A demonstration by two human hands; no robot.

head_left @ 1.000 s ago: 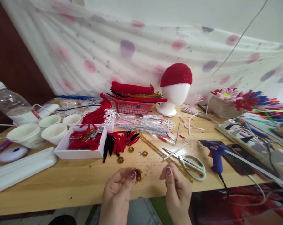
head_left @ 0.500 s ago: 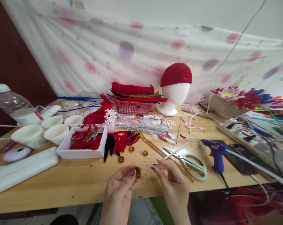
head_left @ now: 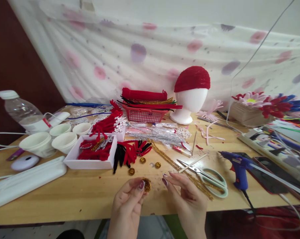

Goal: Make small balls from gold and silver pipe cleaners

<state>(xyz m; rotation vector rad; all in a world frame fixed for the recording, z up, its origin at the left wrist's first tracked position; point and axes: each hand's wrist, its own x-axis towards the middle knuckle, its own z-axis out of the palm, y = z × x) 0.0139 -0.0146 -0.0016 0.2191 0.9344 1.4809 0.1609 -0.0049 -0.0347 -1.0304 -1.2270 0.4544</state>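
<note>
Head view: the left hand (head_left: 127,205) is raised just above the near edge of the wooden counter (head_left: 65,196), its thumb and forefinger pinched on a small gold tinsel ball (head_left: 147,184). The ball sits at the fingertips, between the two hands. The right hand (head_left: 189,199) is just to the right of it, fingers loosely spread and pointing toward the ball, holding nothing that can be made out; its fingertips are near the ball but apart from it.

Just beyond the hands, three more gold balls (head_left: 143,160) lie on the counter. Right of the right hand lie scissors with pale green handles (head_left: 207,177), resting across a gold tinsel stem (head_left: 180,169), with a thin wooden stick (head_left: 192,163) on the blades. Further right is a blue glue gun (head_left: 237,166).

Beyond and left of the left hand are a bunch of red and black stems (head_left: 130,152) and a white tray (head_left: 90,162) with red pieces in it. Left of that stand white cups (head_left: 52,139), a plastic bottle (head_left: 25,114) lying tilted, and a long white lid (head_left: 25,181).

Far beyond the hands, at the back of the counter, are a red basket (head_left: 143,114) loaded with stems and a white foam head (head_left: 191,103) wearing a red cap (head_left: 192,78). Far to the right is a heap of coloured flowers (head_left: 266,104).
</note>
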